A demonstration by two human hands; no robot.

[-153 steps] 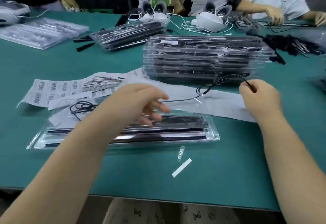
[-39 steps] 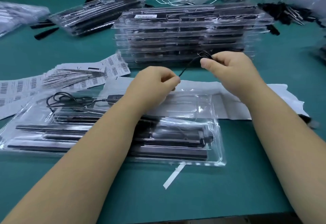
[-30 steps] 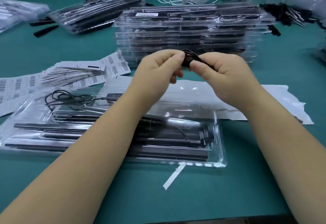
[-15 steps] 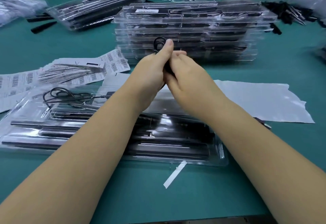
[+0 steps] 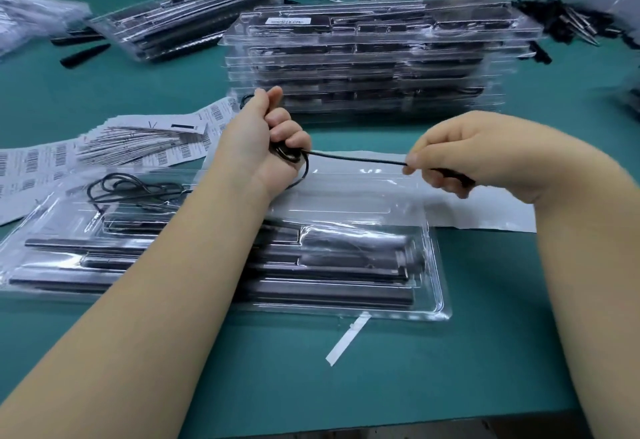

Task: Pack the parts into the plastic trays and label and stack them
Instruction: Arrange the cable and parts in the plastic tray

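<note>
A thin black cable (image 5: 356, 159) stretches between my two hands above the table. My left hand (image 5: 263, 148) grips the coiled part of it, fingers curled round the loops. My right hand (image 5: 485, 154) pinches the free end and the dark plug beside it. Below them lies a clear plastic tray (image 5: 429, 303) holding long black parts, with another coiled black cable (image 5: 128, 186) in its far left pocket. A tall stack of filled clear trays (image 5: 367, 58) stands behind my hands, a white label on its top.
Barcode label sheets (image 5: 104, 144) lie at the left and a white backing sheet (image 5: 478, 213) at the right. A paper strip (image 5: 346, 341) pokes out under the tray. More bagged parts (image 5: 180, 23), loose black parts (image 5: 568, 23) and white devices sit at the back.
My hands were pressed together over the coil half a second ago. Now my right hand has pulled away to the right, drawing a straight length of cable out of the coil in my left hand.
</note>
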